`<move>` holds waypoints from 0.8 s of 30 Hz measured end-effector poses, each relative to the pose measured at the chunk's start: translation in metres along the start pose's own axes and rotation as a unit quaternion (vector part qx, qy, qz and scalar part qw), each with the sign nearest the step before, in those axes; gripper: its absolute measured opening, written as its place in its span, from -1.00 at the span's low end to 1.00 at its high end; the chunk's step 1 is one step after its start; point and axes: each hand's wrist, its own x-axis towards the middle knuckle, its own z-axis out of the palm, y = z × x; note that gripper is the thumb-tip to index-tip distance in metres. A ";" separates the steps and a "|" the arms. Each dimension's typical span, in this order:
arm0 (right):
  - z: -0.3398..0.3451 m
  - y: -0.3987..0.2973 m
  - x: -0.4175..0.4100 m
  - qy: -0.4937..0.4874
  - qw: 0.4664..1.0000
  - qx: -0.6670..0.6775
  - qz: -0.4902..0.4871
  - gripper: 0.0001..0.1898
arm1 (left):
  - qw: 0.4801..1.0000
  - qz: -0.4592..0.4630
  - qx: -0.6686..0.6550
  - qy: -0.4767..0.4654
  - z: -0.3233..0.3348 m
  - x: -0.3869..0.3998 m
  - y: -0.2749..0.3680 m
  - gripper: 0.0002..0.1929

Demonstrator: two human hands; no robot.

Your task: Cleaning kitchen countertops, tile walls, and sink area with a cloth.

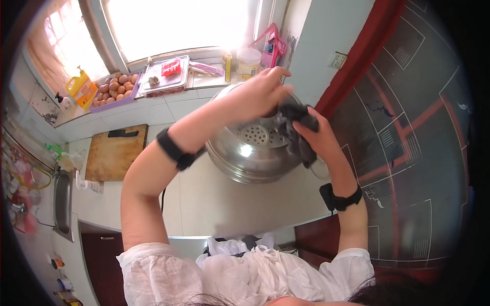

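A large stainless steel steamer pot point(249, 164) stands on the tiled counter, with a perforated round plate point(256, 135) visible in it or through its shiny top; which of these, I cannot tell. My right hand point(319, 132) grips a bunched dark grey cloth point(296, 134) over the pot's right side. Above the far part of the pot is my left hand point(273, 90), its fingers spread and slightly blurred, beside the cloth's upper end. A dark rounded part shows just below my left hand, mostly hidden. Black straps go round both forearms.
A wooden cutting board point(115, 157) with a black-handled knife point(123, 133) lies left on the counter, near a metal sink point(63, 202). Along the windowsill stand a purple tray of eggs point(115, 103), a yellow jug point(82, 90), a lidded plastic box point(164, 78) and a plastic tub point(249, 63).
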 end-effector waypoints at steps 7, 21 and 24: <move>0.054 -0.011 0.063 -0.279 0.786 0.544 0.094 -0.55 | 0.954 -0.045 0.295 0.022 0.013 -0.053 0.025 -0.21; 0.059 0.038 0.120 -0.027 0.937 -0.210 -0.278 -0.70 | 0.929 -0.130 0.347 -0.003 0.018 -0.071 -0.046 -0.68; 0.056 0.038 0.122 -0.054 0.937 -0.228 -0.260 -0.68 | 0.928 -0.152 0.340 -0.009 0.013 -0.048 -0.067 -0.67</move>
